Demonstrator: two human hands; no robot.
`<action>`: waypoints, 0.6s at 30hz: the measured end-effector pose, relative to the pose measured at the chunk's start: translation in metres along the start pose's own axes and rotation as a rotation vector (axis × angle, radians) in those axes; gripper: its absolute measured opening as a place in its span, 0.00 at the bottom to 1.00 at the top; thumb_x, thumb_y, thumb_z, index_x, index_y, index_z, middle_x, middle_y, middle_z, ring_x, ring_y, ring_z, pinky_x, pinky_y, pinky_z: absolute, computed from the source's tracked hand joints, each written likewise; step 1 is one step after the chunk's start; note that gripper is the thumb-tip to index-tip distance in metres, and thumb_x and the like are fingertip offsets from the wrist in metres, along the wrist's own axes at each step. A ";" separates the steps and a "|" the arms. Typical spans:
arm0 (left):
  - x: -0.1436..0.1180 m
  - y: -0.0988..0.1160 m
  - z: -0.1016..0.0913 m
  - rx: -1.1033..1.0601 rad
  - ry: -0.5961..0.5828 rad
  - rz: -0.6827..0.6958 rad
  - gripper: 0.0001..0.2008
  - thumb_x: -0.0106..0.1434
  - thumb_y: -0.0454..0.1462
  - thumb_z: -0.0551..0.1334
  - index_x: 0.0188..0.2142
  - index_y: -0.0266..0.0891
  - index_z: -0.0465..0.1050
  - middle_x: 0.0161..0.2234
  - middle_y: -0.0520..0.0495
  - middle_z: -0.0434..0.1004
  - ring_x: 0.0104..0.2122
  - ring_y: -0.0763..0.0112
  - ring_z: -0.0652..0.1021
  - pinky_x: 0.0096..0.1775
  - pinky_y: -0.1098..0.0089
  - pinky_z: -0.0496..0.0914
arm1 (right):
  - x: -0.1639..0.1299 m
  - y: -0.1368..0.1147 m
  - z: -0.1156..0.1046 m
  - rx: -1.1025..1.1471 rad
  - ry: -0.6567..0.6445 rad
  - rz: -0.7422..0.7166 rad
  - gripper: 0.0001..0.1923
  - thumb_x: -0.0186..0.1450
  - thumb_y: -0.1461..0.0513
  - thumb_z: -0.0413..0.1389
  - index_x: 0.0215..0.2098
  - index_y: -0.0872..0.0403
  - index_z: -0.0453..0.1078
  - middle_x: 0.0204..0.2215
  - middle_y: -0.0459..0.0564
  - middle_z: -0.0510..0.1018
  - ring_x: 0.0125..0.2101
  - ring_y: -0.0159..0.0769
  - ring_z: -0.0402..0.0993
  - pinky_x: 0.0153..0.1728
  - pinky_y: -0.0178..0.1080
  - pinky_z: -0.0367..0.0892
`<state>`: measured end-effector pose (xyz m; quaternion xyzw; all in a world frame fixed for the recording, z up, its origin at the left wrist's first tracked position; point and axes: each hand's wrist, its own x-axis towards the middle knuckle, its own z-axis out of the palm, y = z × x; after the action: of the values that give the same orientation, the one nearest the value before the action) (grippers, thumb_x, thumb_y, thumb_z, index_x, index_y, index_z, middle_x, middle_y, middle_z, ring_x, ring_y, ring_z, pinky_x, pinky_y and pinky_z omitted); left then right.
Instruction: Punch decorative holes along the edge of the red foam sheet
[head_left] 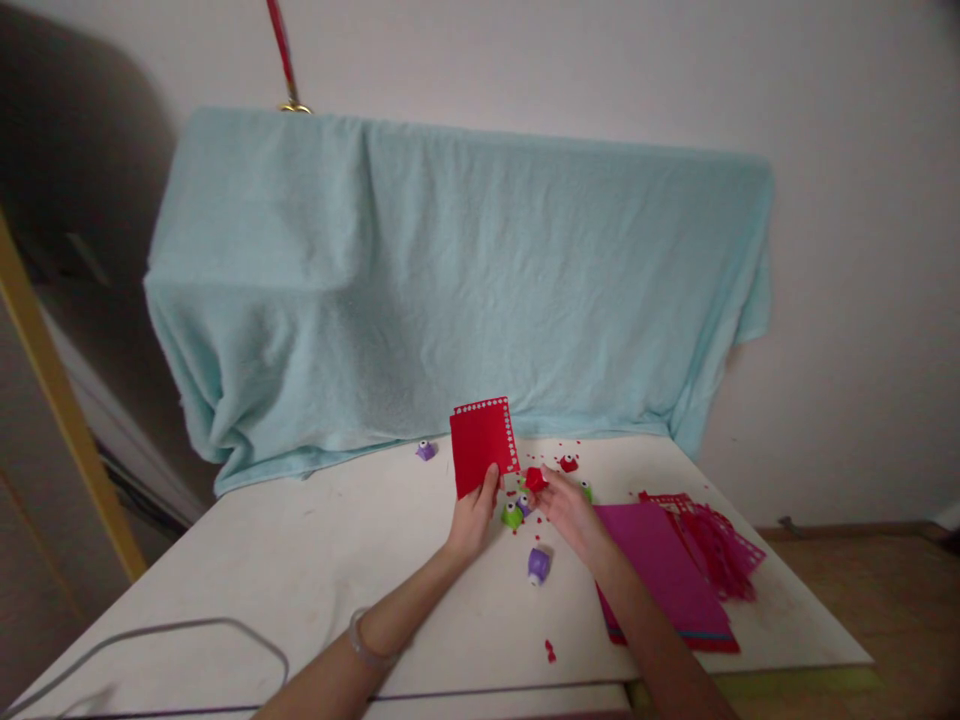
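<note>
Holding: left hand [471, 520] pinches the red card [482, 445] by its lower edge, thumb in front and fingers behind, so the sheet stands nearly upright and its face is readable from above.
Card detail: a row of small punched holes runs along the top edge and down the right edge; left and bottom edges look plain. Card sits above the table [300, 560], at 12 o'clock from the left hand.
Right hand: right hand [571, 508] has its fingers closed around a small red punch [535, 479], held at the card's lower right corner, at 3 o'clock from the left thumb. Whether the card edge is inside the punch slot cannot be told.
Judgement: card is raised and tilted likely so the perforated border lines up with the punch.
Nearby punches: green punch [511, 516] just below the hands; purple punch [538, 564] at 6 o'clock from it; a second purple punch [426, 450] at 9 o'clock from the card; another red punch [568, 463] beyond the right hand.
Scraps: red confetti [550, 650] scattered on the table, densest near the punches.
Stock: magenta sheets [660, 570] at 4 o'clock from the right hand, with pink lattice offcuts [716, 545] lying partly over them.
Backdrop: teal towel [450, 280] draped over something behind the table.
</note>
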<state>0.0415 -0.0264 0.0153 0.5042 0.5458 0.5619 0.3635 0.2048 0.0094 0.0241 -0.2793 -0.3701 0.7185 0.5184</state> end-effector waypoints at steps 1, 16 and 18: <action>0.000 0.000 0.000 -0.007 -0.005 -0.007 0.26 0.65 0.57 0.48 0.27 0.38 0.67 0.18 0.54 0.59 0.20 0.73 0.64 0.25 0.72 0.58 | 0.000 0.000 0.000 0.009 0.007 0.000 0.12 0.56 0.55 0.65 0.30 0.54 0.73 0.29 0.51 0.77 0.28 0.37 0.72 0.33 0.42 0.67; 0.008 -0.005 0.001 -0.174 -0.005 0.000 0.26 0.64 0.57 0.51 0.24 0.38 0.64 0.17 0.55 0.58 0.18 0.75 0.62 0.22 0.73 0.55 | 0.001 0.000 -0.010 -0.707 0.121 -0.357 0.16 0.61 0.49 0.58 0.36 0.52 0.74 0.25 0.48 0.74 0.23 0.35 0.64 0.26 0.37 0.57; 0.010 -0.007 0.001 -0.191 0.004 0.009 0.26 0.64 0.57 0.51 0.24 0.38 0.63 0.16 0.56 0.58 0.17 0.76 0.61 0.21 0.73 0.54 | -0.001 0.002 -0.010 -0.927 0.178 -0.490 0.14 0.61 0.50 0.58 0.38 0.51 0.72 0.29 0.49 0.75 0.28 0.38 0.67 0.30 0.38 0.59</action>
<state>0.0396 -0.0152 0.0102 0.4685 0.4881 0.6143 0.4061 0.2119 0.0103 0.0172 -0.4443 -0.6578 0.3110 0.5227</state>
